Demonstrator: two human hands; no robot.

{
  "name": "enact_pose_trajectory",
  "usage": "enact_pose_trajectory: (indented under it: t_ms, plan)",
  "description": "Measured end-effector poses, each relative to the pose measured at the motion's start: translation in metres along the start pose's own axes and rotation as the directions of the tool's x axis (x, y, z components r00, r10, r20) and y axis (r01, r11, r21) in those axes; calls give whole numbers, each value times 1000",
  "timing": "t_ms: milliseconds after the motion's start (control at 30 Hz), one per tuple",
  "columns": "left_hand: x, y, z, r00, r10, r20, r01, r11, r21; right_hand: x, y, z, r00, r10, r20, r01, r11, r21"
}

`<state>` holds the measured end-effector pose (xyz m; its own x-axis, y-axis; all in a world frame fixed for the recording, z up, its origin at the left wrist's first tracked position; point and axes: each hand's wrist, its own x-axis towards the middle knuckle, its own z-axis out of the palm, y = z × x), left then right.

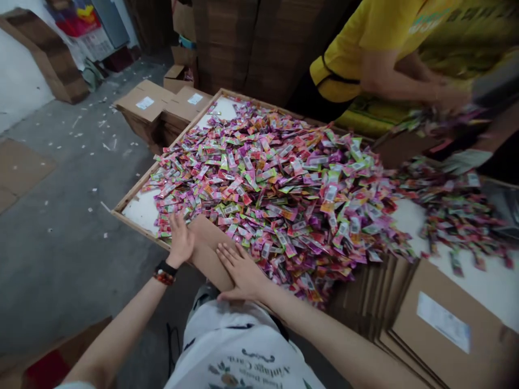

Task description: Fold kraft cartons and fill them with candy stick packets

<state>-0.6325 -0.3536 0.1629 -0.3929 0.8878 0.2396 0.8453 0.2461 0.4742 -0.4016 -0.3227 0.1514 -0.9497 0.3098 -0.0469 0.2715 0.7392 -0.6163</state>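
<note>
A big heap of small bright sachets (pixel 284 183), pink, green and purple, covers a white table with a wooden rim (pixel 133 189). At the near edge lies a brown cardboard piece (pixel 208 246). My left hand (pixel 180 242) rests on its left side with fingers stretched out, touching the edge of the heap. My right hand (pixel 241 273) lies flat on the cardboard, fingers spread. A dark band with beads is on my left wrist (pixel 164 272). Neither hand holds anything.
A person in a yellow shirt (pixel 365 54) works at the far right, hands among sachets. Flattened cartons (pixel 438 324) are stacked at the near right. Closed boxes (pixel 162 105) stand on the grey floor beyond the table; tall cardboard stacks (pixel 243 43) rise behind.
</note>
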Motion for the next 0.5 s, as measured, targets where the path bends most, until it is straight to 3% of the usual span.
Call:
enact_pose_trajectory:
  t_ms: [33, 67, 100, 133, 167, 200, 300, 367, 433, 500]
  plan:
    - [-2, 2, -1, 973, 162, 163, -175, 982, 66, 0, 0, 6, 1000, 9, 6, -9, 999, -33]
    - [-4, 5, 0, 886, 310, 346, -361, 928, 94, 1, 1, 10, 1000, 20, 21, -19, 998, -64]
    - [-5, 9, 2, 764, 404, 503, -508, 857, 85, 2, 1, 12, 999, 34, 42, -30, 995, -93]
    - [-5, 13, 5, 652, 444, 614, -600, 797, 61, 4, 1, 14, 997, 51, 66, -43, 992, -120]
    - [-4, 16, 9, 575, 450, 684, -649, 760, 45, 6, 2, 15, 994, 72, 86, -59, 988, -143]
    - [-1, 20, 14, 541, 434, 720, -666, 744, 52, 8, 2, 15, 991, 93, 99, -76, 984, -161]
    - [12, 26, 21, 522, 409, 749, -671, 738, 65, 13, 6, 14, 988, 125, 94, -107, 979, -171]
    - [22, 29, 18, 467, 437, 769, -679, 735, -5, 11, 11, 13, 996, 79, 30, -76, 993, -91]
    - [32, 31, 11, 330, 499, 801, -697, 701, -150, 0, 19, 14, 991, 46, -129, -34, 995, 96]
    - [37, 34, 3, 174, 559, 811, -717, 637, -285, -20, 31, 20, 923, 162, -350, -42, 944, 328]
